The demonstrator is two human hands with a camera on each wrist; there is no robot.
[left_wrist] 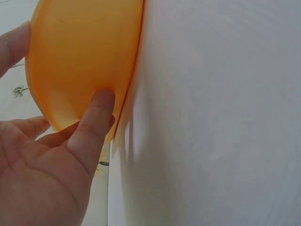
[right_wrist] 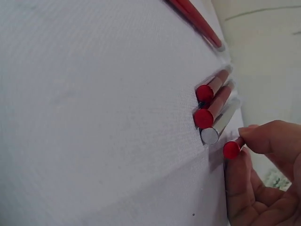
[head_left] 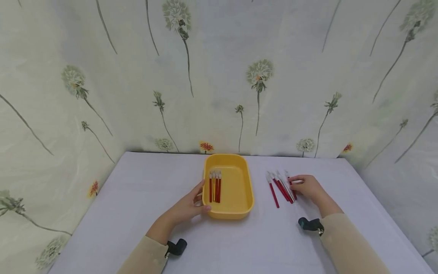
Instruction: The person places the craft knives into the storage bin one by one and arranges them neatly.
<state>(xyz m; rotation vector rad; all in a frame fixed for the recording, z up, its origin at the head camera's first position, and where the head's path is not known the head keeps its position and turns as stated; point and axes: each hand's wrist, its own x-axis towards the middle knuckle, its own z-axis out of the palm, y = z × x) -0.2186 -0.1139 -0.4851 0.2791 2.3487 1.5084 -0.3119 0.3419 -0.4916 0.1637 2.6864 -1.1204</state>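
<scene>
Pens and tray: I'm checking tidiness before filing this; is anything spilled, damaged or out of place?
Nothing looks spilled or damaged. In the tray, pens lie in a neat row; on the table, the loose pens fan untidily, the leftmost red pen splayed from the rest, so it looks slightly askew.

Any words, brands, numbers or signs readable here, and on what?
None can be read.
Yellow tray: no lettering visible.
Pen-like sticks in the tray: too small to tell.
Loose pen-like sticks: nothing legible, even in the right wrist view.
Black wrist cameras: too small to tell.
Floral backdrop: plant prints, no words seen.
</scene>
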